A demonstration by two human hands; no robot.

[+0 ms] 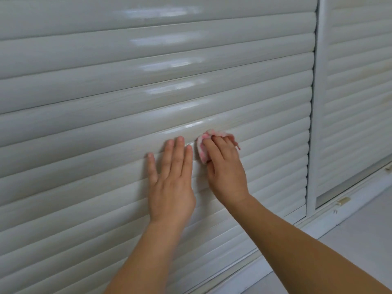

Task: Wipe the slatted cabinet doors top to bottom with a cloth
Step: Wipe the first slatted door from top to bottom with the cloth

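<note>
Two bare forearms reach up from the bottom edge of the view toward one large slatted door [84,102], which fills most of the picture. Nearest the camera, along the lower right, runs a pale ledge [350,240] below the door's bottom rail.

The left hand [169,179] lies flat on the slats in the lower middle of the door, fingers straight and slightly spread, palm against the surface, holding nothing. Just beside it, to the right and a little higher, the right hand [224,166] presses one cloth [202,145] against the slats. The cloth is pink and white, bunched up under the curled fingers, with a bit showing at the left of the fingertips and a small corner sticking out on the right. The two hands are close together, nearly touching at the fingers.

The slats are glossy off-white, horizontal and rounded; bright patches of reflected light run up the middle of the door above the hands.

Farther back, at the right edge, stands a second slatted door [356,102], set behind a white upright frame [316,124] that separates the two. Its slats look duller. Two small tan pieces [342,201] sit on the track below it, too small to tell what they are.
</note>
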